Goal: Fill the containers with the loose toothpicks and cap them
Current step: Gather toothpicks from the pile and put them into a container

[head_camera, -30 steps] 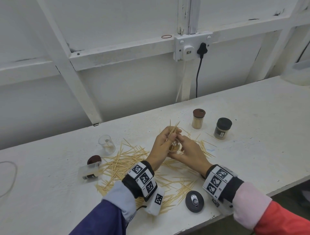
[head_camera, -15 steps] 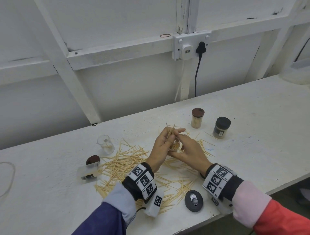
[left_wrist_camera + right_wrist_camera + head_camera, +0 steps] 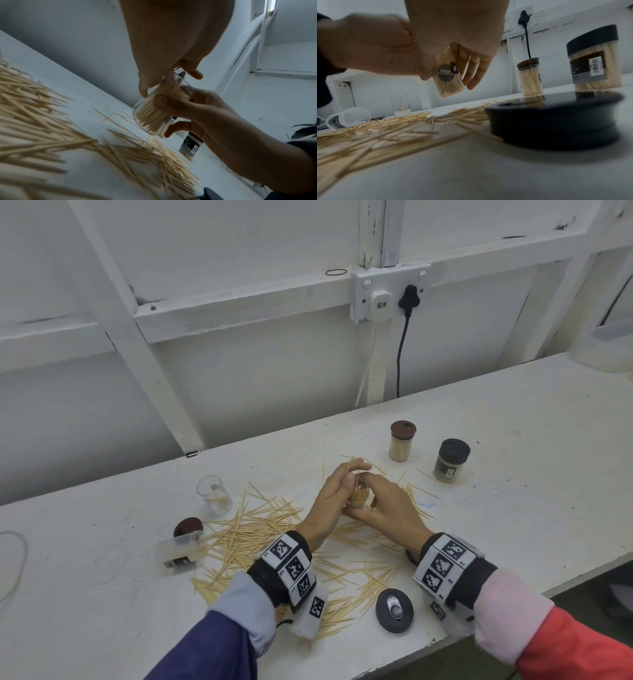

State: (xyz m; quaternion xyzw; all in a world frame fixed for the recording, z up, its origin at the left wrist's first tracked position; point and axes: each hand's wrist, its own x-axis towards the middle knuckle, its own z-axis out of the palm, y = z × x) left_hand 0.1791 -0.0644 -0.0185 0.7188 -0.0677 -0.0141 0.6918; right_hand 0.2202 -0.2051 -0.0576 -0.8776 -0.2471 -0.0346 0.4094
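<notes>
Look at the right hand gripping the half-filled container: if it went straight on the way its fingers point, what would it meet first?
Probably the left hand, just beyond the container that the right hand grips; depth is unclear.

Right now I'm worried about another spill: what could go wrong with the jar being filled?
The clear plastic jar is held tilted above the white table and looks nearly full, so toothpicks could slide out. The left hand pinches a bundle of toothpicks at its mouth; some may miss.
</notes>
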